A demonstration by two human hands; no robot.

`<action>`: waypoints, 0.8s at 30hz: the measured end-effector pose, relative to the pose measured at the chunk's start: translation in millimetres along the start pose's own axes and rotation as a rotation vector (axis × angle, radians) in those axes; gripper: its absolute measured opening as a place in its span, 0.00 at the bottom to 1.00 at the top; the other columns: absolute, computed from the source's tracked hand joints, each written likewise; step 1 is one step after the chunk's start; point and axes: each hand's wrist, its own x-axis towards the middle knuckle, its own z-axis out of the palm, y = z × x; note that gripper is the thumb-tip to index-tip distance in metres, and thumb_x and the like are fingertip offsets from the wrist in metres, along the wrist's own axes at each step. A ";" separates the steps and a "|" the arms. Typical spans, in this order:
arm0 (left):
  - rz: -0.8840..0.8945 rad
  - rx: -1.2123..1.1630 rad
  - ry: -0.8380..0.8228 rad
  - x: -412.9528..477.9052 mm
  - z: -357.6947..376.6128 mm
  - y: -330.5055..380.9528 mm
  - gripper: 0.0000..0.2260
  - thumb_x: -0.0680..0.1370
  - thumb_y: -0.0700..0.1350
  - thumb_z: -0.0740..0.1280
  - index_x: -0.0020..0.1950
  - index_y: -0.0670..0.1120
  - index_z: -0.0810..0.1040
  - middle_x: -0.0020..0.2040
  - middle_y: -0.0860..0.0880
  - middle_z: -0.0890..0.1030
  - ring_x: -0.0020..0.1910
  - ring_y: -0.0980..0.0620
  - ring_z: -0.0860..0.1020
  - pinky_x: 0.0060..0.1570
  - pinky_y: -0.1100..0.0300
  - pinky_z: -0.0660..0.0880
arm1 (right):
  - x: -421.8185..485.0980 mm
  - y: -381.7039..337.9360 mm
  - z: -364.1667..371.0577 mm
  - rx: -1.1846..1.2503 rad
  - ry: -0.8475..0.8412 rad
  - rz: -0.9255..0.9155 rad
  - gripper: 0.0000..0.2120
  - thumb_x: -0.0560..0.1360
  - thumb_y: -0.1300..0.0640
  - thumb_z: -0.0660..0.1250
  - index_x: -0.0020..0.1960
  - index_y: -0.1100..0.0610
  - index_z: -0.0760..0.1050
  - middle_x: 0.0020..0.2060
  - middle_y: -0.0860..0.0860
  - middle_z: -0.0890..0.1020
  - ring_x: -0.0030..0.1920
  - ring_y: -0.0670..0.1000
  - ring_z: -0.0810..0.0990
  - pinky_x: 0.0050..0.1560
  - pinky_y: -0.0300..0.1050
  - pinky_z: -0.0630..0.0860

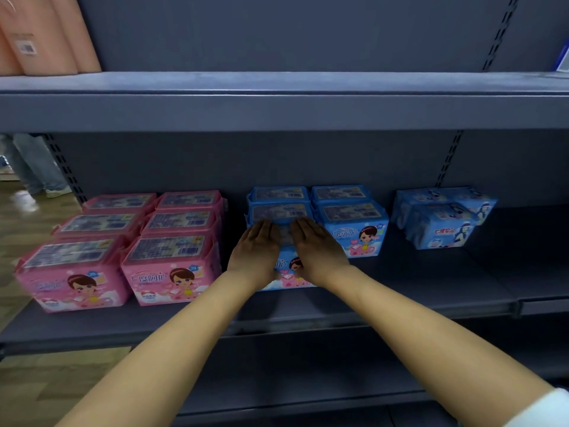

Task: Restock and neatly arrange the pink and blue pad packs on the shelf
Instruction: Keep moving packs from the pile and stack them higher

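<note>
On the grey middle shelf (400,291), pink pad packs (166,269) stand in two rows at the left, three deep. Blue pad packs (351,223) stand to their right in two rows. The front blue pack (288,274) of the left blue row sits under both my hands. My left hand (257,251) lies flat on its top left, fingers straight and pointing to the back. My right hand (318,249) lies flat on its top right in the same way. Much of this pack is hidden by my hands.
Two paler blue packs (443,217) with a different print stand further right on the same shelf. Peach rolls (43,35) stand on the upper shelf (277,97) at the left. A person's legs (34,167) show beyond the shelf's left end, over a wooden floor.
</note>
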 end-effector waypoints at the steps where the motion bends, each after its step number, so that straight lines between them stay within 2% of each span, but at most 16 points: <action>1: 0.000 -0.003 0.002 0.1 -0.4 0.0 0.44 0.73 0.53 0.72 0.78 0.40 0.49 0.78 0.42 0.53 0.78 0.45 0.50 0.76 0.54 0.49 | 0.1 0.0 0.2 0.005 -0.001 0.005 0.44 0.74 0.53 0.70 0.77 0.62 0.45 0.77 0.57 0.51 0.77 0.55 0.47 0.76 0.48 0.45; 10: -0.024 0.026 -0.008 -2.4 -7.0 5.8 0.44 0.72 0.53 0.73 0.77 0.40 0.50 0.78 0.42 0.55 0.77 0.46 0.53 0.76 0.55 0.50 | -3.7 -0.8 -5.5 0.017 -0.001 0.007 0.45 0.72 0.52 0.72 0.77 0.61 0.46 0.77 0.56 0.52 0.77 0.54 0.48 0.76 0.49 0.46; 14: -0.016 0.029 -0.010 -6.8 -17.1 11.0 0.47 0.71 0.61 0.70 0.77 0.40 0.49 0.77 0.42 0.55 0.77 0.45 0.53 0.75 0.54 0.52 | -16.2 2.9 -13.9 0.019 -0.003 0.055 0.50 0.72 0.45 0.71 0.78 0.59 0.41 0.78 0.54 0.47 0.77 0.53 0.44 0.76 0.52 0.44; 16: 0.009 -0.005 0.039 -10.4 -22.4 18.6 0.45 0.72 0.64 0.68 0.78 0.41 0.51 0.78 0.43 0.54 0.77 0.45 0.53 0.74 0.53 0.52 | -27.6 8.5 -14.5 0.065 0.032 0.125 0.51 0.71 0.42 0.70 0.78 0.60 0.41 0.77 0.55 0.48 0.77 0.54 0.45 0.76 0.52 0.47; 19: 0.102 -0.013 0.111 -10.0 -27.6 41.1 0.35 0.74 0.58 0.68 0.75 0.46 0.59 0.76 0.44 0.59 0.76 0.45 0.55 0.73 0.53 0.54 | -49.3 23.4 -14.4 0.094 0.029 0.198 0.50 0.70 0.44 0.73 0.77 0.60 0.44 0.77 0.58 0.52 0.77 0.56 0.50 0.76 0.51 0.52; 24: 0.235 -0.037 0.108 -1.4 -29.9 95.7 0.32 0.75 0.51 0.69 0.75 0.46 0.60 0.74 0.47 0.63 0.74 0.47 0.59 0.70 0.54 0.60 | -86.7 54.2 -18.8 0.071 0.064 0.255 0.45 0.71 0.47 0.72 0.77 0.59 0.51 0.75 0.58 0.58 0.74 0.58 0.59 0.72 0.49 0.59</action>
